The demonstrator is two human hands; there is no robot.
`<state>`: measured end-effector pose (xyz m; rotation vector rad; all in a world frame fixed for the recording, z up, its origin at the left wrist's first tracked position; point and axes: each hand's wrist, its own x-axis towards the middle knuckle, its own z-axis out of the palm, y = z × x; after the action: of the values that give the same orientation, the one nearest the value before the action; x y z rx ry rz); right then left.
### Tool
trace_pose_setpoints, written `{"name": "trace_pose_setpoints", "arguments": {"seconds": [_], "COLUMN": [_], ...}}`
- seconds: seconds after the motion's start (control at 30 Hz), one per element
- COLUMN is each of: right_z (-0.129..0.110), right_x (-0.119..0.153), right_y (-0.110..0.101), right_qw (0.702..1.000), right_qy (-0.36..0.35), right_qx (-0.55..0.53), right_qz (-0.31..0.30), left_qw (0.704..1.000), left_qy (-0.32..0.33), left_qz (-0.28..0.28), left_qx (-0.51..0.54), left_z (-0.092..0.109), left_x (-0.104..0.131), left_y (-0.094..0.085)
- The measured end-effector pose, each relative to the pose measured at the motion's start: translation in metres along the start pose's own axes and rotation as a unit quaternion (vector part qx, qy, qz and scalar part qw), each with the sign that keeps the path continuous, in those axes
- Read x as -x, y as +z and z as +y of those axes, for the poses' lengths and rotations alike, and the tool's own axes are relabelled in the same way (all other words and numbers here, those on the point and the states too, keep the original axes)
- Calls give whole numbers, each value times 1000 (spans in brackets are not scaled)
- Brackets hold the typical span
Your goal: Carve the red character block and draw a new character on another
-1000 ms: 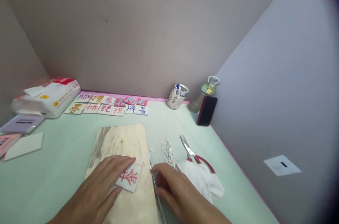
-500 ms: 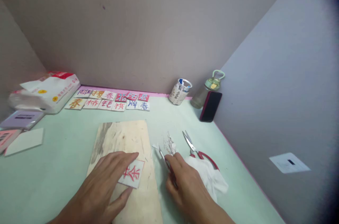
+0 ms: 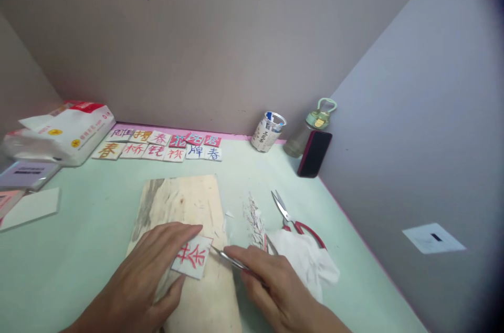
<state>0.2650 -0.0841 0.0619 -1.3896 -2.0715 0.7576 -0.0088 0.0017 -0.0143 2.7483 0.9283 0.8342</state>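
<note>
The left hand (image 3: 144,267) lies over a square tile (image 3: 193,258) marked with a red character, its grip closed on the tile with the fingers along the far side and the thumb at the near edge. The tile rests flat on a pale wooden board (image 3: 181,201), which lies on the green-topped table (image 3: 98,207). The right hand (image 3: 275,280) has its grip closed around a slim metal tool (image 3: 233,261), held low and slanting over the right edge of the board; its pointed tip is at the tile's right side, though whether it touches cannot be told. Just beyond the right hand are a patch of dark and pale shavings (image 3: 254,222), a crumpled white cloth (image 3: 301,257), and scissors (image 3: 283,210) with parted blades and red handles, the cloth partly over the handles. Toward the back, 12 lettered tiles (image 3: 157,145) sit in 2 rows of 6, between a white tissue pack (image 3: 88,136) on the left and a can (image 3: 264,136) with blue items inside. Right of the can stands a green-lidded bottle (image 3: 298,139), a dark phone (image 3: 314,157) propped upright in front of it
</note>
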Motion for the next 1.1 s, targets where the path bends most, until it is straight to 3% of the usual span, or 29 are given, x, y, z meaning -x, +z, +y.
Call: {"name": "trace_pose_setpoints", "arguments": {"seconds": [0.17, 0.5, 0.63, 1.1], "right_z": [4, -4, -4, 2], "right_x": [1, 4, 3, 5], "right_y": [2, -3, -3, 7], "right_qw": [1000, 994, 991, 997], "right_qy": [7, 47, 57, -9], "right_qx": [26, 54, 79, 76], "right_qz": [-10, -78, -89, -17], "left_qw": [999, 998, 999, 996], "left_qy": [-34, -6, -3, -67], "left_qz": [9, 56, 50, -19], "left_qx": [18, 7, 18, 59], "left_z": [7, 20, 18, 11], "left_x": [-3, -18, -15, -3], "left_y": [2, -4, -5, 3]}}
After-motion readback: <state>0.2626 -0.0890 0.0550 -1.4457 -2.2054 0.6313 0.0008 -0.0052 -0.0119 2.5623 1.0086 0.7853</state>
